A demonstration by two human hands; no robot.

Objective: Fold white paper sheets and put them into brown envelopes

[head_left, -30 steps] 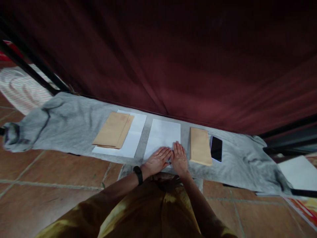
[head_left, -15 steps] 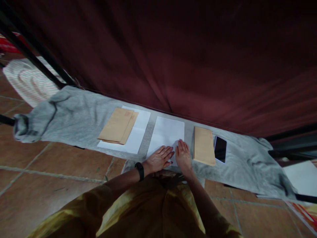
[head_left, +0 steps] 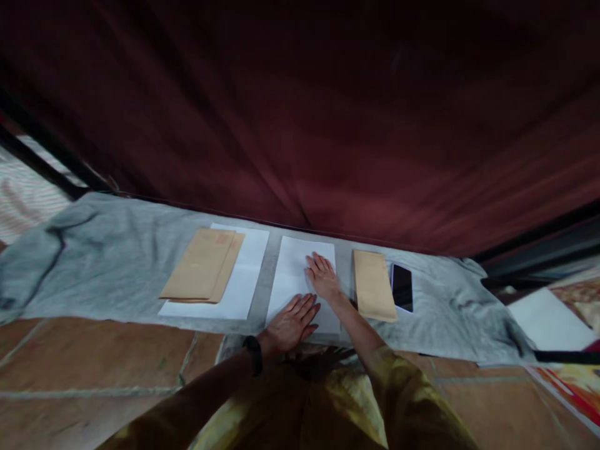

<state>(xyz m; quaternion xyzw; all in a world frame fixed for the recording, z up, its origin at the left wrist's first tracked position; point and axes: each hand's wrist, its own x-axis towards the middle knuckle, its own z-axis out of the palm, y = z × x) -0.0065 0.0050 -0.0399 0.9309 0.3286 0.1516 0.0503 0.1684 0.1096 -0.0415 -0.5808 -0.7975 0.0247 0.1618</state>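
While the L hand (head_left: 291,322) lies on the near half of the middle white paper sheet (head_left: 285,281), the R hand (head_left: 323,275) is now up on its far half; half a sec ago the two sat side by side at the near end. Both are palm-down w/ fingers spread, grasping nothing. The sheet itself is about where it was, btwn the brown envelope stack (head_left: 199,265) and the brown envelope (head_left: 374,286); the view has swung a bit. For the work in hand that puts contact, I'd judge, at both ends of the sheet, not just one.

Edges: the sheet's far edge stops just short of the dark red curtain (head_left: 304,156), so not much room that way; its near edge runs close to the person's body. A narrow strip of grey cloth (head_left: 117,250) shows L, btwn it and the other white sheet (head_left: 246,275) under the stack; R, a similar strip before the envelope. Tightest bit is the R forearm, passing right by that envelope's near corner; can't tell if they touch. The smartphone (head_left: 402,287) is just beyond, prob. out of the way.
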